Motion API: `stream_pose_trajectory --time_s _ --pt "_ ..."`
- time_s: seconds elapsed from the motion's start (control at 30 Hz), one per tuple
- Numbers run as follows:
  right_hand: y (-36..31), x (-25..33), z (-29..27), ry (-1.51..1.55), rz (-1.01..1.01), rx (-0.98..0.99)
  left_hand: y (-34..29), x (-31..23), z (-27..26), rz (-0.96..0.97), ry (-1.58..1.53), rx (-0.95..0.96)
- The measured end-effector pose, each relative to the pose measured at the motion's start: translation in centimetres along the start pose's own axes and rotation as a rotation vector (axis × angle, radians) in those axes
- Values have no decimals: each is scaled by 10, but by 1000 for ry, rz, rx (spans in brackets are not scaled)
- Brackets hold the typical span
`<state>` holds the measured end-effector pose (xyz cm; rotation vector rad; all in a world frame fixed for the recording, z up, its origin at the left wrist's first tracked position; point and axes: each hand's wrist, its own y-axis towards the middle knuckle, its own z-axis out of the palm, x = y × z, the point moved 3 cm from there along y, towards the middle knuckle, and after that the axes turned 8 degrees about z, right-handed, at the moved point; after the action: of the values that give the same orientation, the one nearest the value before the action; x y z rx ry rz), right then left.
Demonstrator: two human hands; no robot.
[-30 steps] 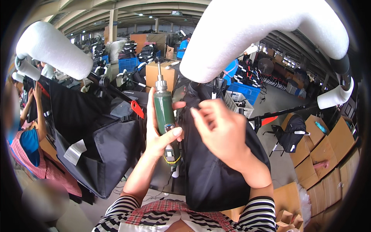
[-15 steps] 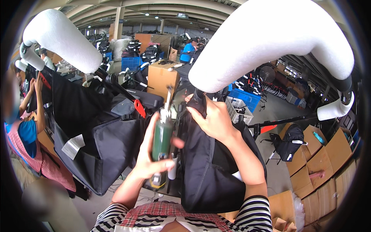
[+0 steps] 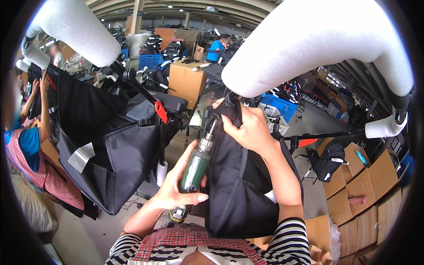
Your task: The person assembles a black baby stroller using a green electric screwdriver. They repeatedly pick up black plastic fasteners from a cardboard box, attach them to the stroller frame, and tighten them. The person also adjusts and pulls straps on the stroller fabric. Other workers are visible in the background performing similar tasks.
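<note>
In my left hand is a green powered screwdriver, its bit slanting up and to the right. The bit's tip is against or very close to dark parts beside my right hand; I cannot tell if it touches. My right hand is closed around the top of a black fabric seat, where the cloth wraps a dark frame tube. Just above, a thick white foam sleeve covers the curved handlebar of what looks like a stroller frame. Any fastener under the bit is hidden.
To the left stands a similar black fabric frame with a white foam sleeve and a red lever. A co-worker's hands touch it. Beyond are a cardboard box and a blue crate. Opened cartons lie right.
The screwdriver has swung from nearly upright to slanting right, bringing its bit close to my right hand. My right hand still grips the fabric. The view has shifted slightly.
</note>
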<state>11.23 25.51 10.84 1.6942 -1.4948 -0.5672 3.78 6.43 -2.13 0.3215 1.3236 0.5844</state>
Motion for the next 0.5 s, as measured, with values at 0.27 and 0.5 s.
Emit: stream_pose_trajectory --time_s 0.27,0.5 --pt "-7 -8 1 -18 102 48 1 -1 8 -48 -481 26" --pt "-12 -10 14 -34 -54 -152 4 -3 28 -28 -384 -48"
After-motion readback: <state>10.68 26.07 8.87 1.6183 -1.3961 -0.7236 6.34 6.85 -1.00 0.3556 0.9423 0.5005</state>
